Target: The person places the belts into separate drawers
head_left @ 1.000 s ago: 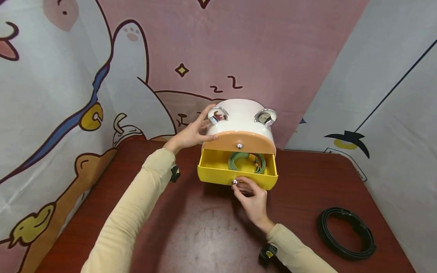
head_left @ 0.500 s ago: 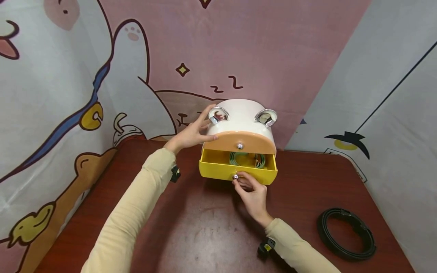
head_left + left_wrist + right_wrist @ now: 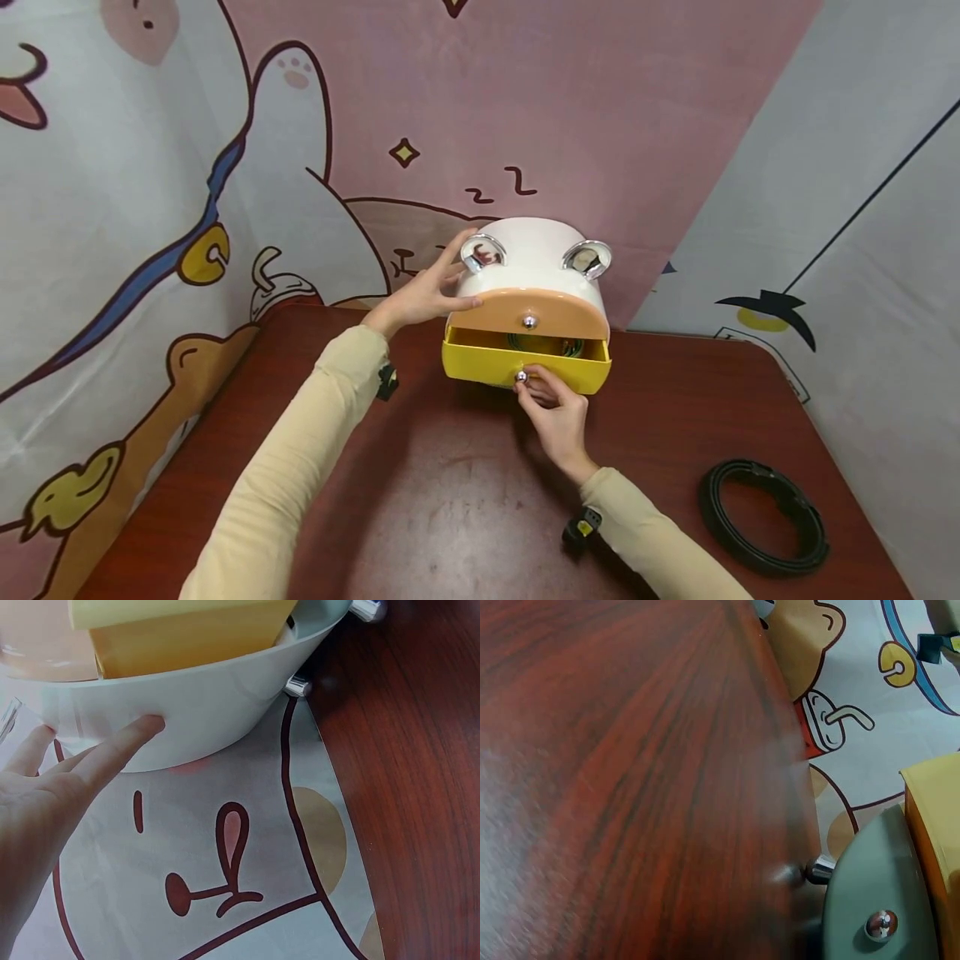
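Note:
A small white drawer cabinet [image 3: 528, 250] with two chrome ear-like pieces stands at the back of the table. My left hand [image 3: 423, 296] steadies its left side, thumb at the edge of the orange upper drawer [image 3: 495, 312]. In the left wrist view, straight fingers [image 3: 127, 746] touch the white wall. My right hand [image 3: 558, 421] pinches the round chrome knob [image 3: 521, 377] of the yellow drawer [image 3: 476, 364], which stands partly pulled out. Inside it lies a coiled green belt [image 3: 574, 347], mostly hidden by the drawer front. The right hand is out of the right wrist view.
A coiled black belt [image 3: 765, 517] lies on the right of the dark red wooden table [image 3: 450, 500]. The right wrist view shows a green drawer front [image 3: 892, 877] below the yellow one. A cartoon-printed cloth [image 3: 600, 108] hangs right behind the cabinet.
My right hand has pushed the yellow drawer further into the cabinet, so less of the green belt shows. The left hand has kept its place on the cabinet's side.

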Demonstrator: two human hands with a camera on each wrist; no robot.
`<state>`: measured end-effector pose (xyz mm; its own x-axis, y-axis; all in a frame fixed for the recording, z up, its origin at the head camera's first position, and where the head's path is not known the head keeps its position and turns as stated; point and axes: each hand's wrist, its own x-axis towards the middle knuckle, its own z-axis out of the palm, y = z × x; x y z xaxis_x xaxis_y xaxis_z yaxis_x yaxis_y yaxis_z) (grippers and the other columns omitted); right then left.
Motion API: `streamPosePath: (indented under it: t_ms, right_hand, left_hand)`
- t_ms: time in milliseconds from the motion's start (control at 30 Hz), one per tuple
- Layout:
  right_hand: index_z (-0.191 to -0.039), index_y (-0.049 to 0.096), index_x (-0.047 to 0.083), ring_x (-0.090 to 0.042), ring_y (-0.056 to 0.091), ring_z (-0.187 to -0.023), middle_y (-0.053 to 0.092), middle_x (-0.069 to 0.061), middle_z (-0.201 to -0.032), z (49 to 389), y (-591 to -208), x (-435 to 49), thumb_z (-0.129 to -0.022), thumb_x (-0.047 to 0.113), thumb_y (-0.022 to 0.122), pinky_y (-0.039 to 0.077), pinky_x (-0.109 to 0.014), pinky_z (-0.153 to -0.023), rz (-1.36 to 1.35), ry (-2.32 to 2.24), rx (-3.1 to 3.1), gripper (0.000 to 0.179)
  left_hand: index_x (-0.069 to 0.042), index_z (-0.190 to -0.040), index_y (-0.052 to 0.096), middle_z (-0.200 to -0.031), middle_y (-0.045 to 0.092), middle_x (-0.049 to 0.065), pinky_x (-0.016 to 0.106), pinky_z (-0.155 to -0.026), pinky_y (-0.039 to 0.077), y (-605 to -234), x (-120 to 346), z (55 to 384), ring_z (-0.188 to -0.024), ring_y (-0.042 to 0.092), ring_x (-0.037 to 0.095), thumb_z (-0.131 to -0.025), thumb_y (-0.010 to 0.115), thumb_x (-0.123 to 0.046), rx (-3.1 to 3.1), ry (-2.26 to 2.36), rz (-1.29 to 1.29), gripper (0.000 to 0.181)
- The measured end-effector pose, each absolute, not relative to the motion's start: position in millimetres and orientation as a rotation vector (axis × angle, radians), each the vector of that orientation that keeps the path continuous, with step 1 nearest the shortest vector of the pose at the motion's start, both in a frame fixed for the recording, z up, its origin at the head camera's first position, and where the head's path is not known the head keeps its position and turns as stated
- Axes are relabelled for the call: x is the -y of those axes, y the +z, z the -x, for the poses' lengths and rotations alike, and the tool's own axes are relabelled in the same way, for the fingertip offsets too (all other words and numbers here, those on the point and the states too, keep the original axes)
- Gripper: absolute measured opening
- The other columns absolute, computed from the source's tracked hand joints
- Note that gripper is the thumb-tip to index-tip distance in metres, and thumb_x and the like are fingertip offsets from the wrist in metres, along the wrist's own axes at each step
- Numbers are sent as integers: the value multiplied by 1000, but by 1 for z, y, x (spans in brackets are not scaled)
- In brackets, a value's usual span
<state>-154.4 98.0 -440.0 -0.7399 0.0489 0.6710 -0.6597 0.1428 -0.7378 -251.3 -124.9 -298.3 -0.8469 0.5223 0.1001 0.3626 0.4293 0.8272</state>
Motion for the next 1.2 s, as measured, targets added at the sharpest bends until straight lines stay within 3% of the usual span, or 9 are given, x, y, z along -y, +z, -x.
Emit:
streamPosePath:
  t_ms: [467,800,1033,1200]
  right_hand:
    - [-102,65,-15,-45,67,-72,68,-27,-83,160,-438,-103,-78,-19,68,55,-25,-67,-561,1691,1873,25]
    - [-103,65,-16,-47,66,-72,68,-29,-83,162,-439,-101,-78,-19,68,55,-25,-67,-553,1718,1878,25]
    - [-103,66,-16,-43,68,-73,69,-27,-84,164,-437,-101,-79,-18,69,56,-26,-68,-530,1712,1895,25]
    - [-103,65,-17,-44,67,-72,68,-28,-85,165,-438,-101,-79,-18,69,55,-25,-67,-531,1699,1898,25]
  left_hand:
    - [-34,-155,0,-153,28,20,61,-106,25,-304,124,261,-136,29,44,-89,72,-21,-2515,1382,-788,98]
    - [-53,-149,2,-153,30,13,60,-104,29,-325,130,277,-136,33,38,-86,75,-32,-2547,1387,-781,100]
    - [-47,-152,3,-153,30,16,60,-102,32,-325,131,277,-135,33,41,-86,76,-31,-2534,1417,-798,99]
    - [-49,-151,3,-153,30,14,60,-103,31,-326,131,276,-135,33,39,-86,75,-31,-2536,1404,-787,99]
